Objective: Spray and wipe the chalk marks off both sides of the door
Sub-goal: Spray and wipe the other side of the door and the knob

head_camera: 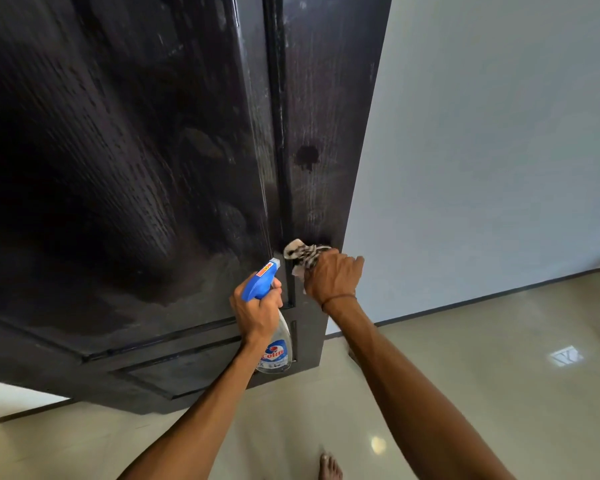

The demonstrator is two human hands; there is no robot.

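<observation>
A bare foot (330,465) stands on glossy beige floor tiles (465,393). Left hand (257,308) has fingers curled round a clear spray bottle with blue trigger head (272,327). Right hand (331,277), fingers curled, presses a crumpled black-and-white striped cloth (300,252) against the dark wooden panelled door (136,150), near its edge beside a pale wall (499,133).

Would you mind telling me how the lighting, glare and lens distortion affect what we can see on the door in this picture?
Head view: the wide-angle lens bends the dark door edges; its left panel sinks into deep shadow, hiding detail; a wet sheen shows near the spray bottle held by the left hand; bright glare spots sit on the floor tiles; the cloth under the right hand is slightly soft.
</observation>
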